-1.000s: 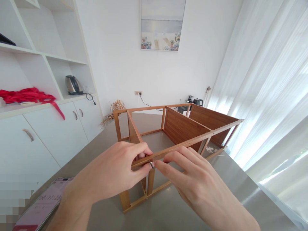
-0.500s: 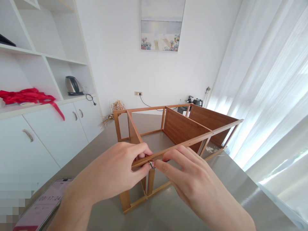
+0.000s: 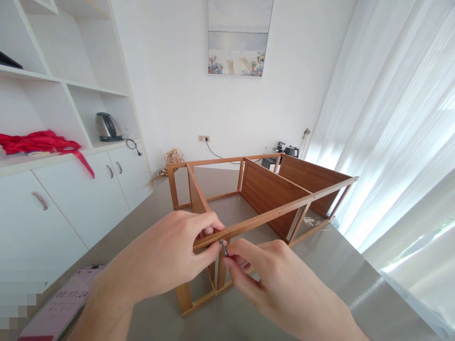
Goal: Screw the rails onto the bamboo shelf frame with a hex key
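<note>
A wooden shelf rack (image 3: 265, 219) lies on its side on the table, its brown boards standing between the rails. My left hand (image 3: 167, 248) is closed around the near end of the top rail, thumb on the near side and fingers curled behind. Between the thumb and forefinger of my right hand (image 3: 275, 272) is a small metal hex key (image 3: 223, 247). Its upper end meets the near face of the rail, right beside my left thumb tip. The screw head under it is too small to make out.
A phone (image 3: 59, 303) showing a timer lies on the grey table (image 3: 156, 303) at the left. Behind stand white cabinets (image 3: 64, 199) with a kettle (image 3: 107, 127) and red cloth (image 3: 42, 143). White curtains (image 3: 391, 104) hang on the right. Dried stalks (image 3: 170, 163) stick up beyond the rack.
My right hand has shifted down and now pinches the hex key, with its fingers curled; before, they were stretched along the rail. The hex key has turned. My left hand stays on the rail.
</note>
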The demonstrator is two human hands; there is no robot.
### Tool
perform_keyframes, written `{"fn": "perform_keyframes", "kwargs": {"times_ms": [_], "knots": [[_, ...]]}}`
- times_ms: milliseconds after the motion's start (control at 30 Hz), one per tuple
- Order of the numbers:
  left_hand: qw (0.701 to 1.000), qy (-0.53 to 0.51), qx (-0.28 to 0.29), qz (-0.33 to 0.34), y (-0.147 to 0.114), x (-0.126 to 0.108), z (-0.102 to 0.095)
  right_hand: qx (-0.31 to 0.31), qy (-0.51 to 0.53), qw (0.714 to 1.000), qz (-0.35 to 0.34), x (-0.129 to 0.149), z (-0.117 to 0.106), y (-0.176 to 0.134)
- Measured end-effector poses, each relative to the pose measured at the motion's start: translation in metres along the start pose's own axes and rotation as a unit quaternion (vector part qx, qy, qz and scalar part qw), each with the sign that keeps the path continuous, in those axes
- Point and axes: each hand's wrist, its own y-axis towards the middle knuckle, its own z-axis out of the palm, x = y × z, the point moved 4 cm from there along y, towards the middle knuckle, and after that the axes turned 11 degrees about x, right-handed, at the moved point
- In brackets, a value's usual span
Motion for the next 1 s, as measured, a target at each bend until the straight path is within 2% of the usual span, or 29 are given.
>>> {"fn": "perform_keyframes", "kwargs": {"times_ms": [200,300,400,533,667,1000], "knots": [[1.0,0.006,0.004,-0.013,0.0,0.003,0.001,0.013,-0.01,1.0,-0.017,0.0,-0.001,-0.001],[1.0,0.007,-0.002,-0.009,0.0,0.002,0.0,0.014,-0.04,0.997,-0.063,0.004,-0.005,-0.003],[1.0,0.007,-0.007,0.006,0.0,0.001,-0.002,-0.015,-0.073,0.993,-0.096,0.006,-0.013,-0.004],[1.0,0.008,-0.003,0.003,0.001,0.0,-0.001,-0.031,-0.097,0.992,-0.079,0.003,-0.022,-0.006],[1.0,0.012,0.002,-0.007,0.0,0.001,0.0,-0.015,-0.112,0.991,-0.074,0.0,-0.021,-0.005],[0.999,0.007,-0.034,0.027,0.001,-0.001,-0.002,-0.007,-0.129,0.988,-0.089,0.002,-0.018,-0.007]]}}
